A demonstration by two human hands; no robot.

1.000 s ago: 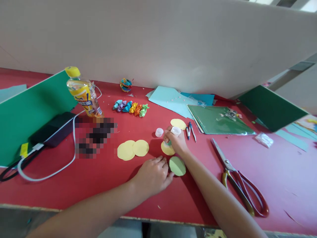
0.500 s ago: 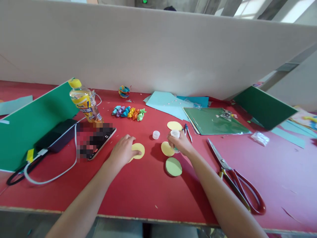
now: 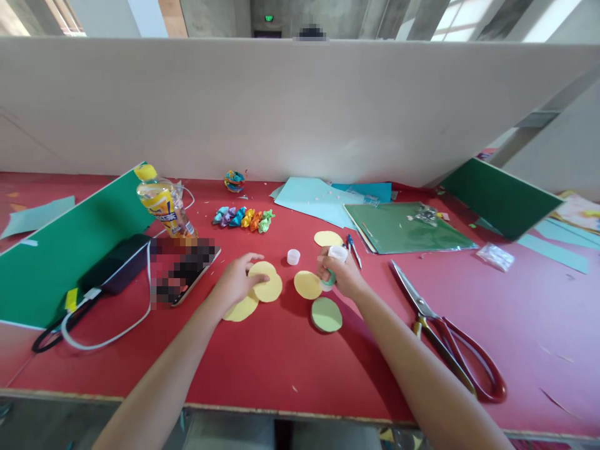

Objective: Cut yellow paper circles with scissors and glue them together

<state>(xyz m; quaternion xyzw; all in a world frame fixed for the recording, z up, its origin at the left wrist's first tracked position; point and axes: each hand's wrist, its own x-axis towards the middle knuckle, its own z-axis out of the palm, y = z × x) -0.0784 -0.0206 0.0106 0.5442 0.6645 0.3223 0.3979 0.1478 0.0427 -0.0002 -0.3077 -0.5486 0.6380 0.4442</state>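
My left hand [image 3: 240, 279] pinches yellow paper circles [image 3: 268, 289] between thumb and fingers; two appear to overlap there. Beneath and to the left, another yellow circle [image 3: 241, 309] lies on the red table, partly covered by that hand. In my right hand [image 3: 344, 272] is a small translucent bottle [image 3: 330, 278] with a green band and a white end facing up. Just left of it rests a yellow circle [image 3: 307, 285], and below it a light green paper circle [image 3: 327, 314]. A white cap [image 3: 293, 257] sits between the hands, apart from both.
Large scissors [image 3: 426, 312] lie open at right. Behind are a compass-like tool [image 3: 355, 251], a yellow circle [image 3: 328, 239], green sheets [image 3: 407, 228], pale blue paper [image 3: 314, 199] and folded colourful pieces [image 3: 244, 217]. A phone [image 3: 201, 269], bottle [image 3: 166, 206] and cable [image 3: 149, 275] occupy the left.
My left hand has raised the yellow circles slightly and shifted them right, uncovering more of the one beneath. My right hand still grips the small bottle, now tilted a little differently. The view has tipped up.
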